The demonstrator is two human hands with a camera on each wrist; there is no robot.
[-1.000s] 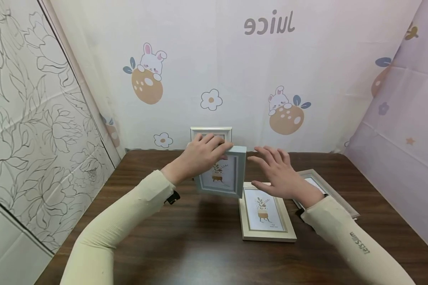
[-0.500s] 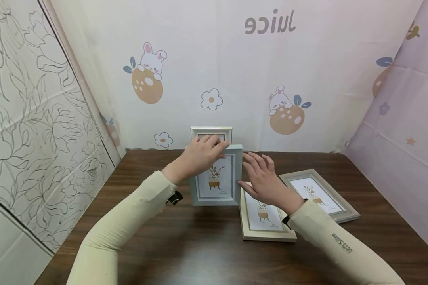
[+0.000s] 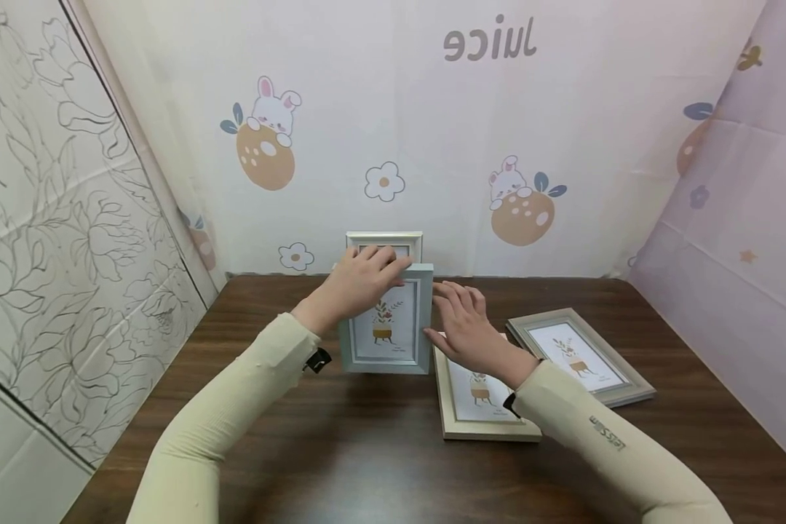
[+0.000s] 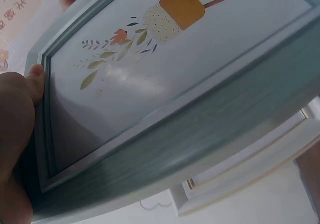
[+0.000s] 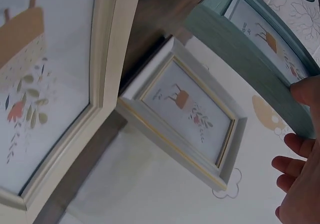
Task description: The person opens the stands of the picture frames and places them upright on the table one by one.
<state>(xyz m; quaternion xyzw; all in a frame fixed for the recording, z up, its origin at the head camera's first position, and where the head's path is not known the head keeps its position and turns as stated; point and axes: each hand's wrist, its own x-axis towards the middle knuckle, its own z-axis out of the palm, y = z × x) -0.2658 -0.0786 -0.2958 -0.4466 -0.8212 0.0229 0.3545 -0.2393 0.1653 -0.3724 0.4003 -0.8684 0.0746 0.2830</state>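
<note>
In the head view my left hand (image 3: pixel 359 286) grips the top edge of a blue-green picture frame (image 3: pixel 424 320), which stands upright above the table with its print facing me. In the left wrist view, the thumb (image 4: pixel 36 82) lies on the rim. My right hand (image 3: pixel 463 322) pinches the right side edge of this frame, thumb at the front rim; in the right wrist view its lower fingers are apart from it. Behind stands a white picture frame (image 5: pixel 187 112) with a gold line, partly covered. A cream picture frame (image 3: pixel 494 429) lies below my right hand.
A grey-beige picture frame (image 3: pixel 618 393) lies flat at the right, turned at an angle. The dark wooden table (image 3: pixel 367 466) ends at a light wall cloth (image 3: pixel 445 196) with rabbit prints. A white panel with flower outlines (image 3: pixel 72 218) borders the left.
My right hand has come left to the blue-green picture frame's side. That frame has turned to face me and shifted slightly left. My left hand keeps hold of its top.
</note>
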